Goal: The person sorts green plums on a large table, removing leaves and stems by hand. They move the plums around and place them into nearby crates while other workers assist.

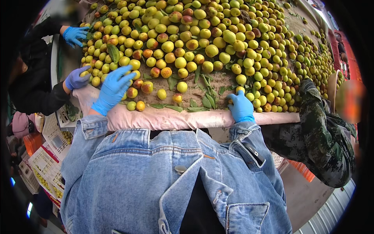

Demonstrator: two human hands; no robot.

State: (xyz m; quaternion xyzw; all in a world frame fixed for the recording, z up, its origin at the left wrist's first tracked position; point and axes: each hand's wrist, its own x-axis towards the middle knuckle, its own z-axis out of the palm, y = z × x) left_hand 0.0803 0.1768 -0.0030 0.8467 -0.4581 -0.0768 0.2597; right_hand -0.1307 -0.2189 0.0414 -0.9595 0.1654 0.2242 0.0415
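Yellow-green jujubes (180, 62) with reddish-brown patches lie heaped over the table, with loose green leaves (209, 100) among them. My left hand (115, 87), in a blue glove, reaches over the near left part of the heap. Its fingers are stretched out above several jujubes, and I see nothing held in them. Near the table's front edge, my right hand (240, 106), also gloved in blue, has its fingers curled down. A yellow jujube (240, 89) lies right at its fingertips. What is inside the curled fingers is hidden.
A pinkish cloth (156, 119) covers the table's padded front edge. At left, another person's blue glove (74, 36) and purple glove (78, 78) are at the heap. A person's camouflage sleeve (317, 113) is close on my right. Crates and printed cartons (44, 163) stand at lower left.
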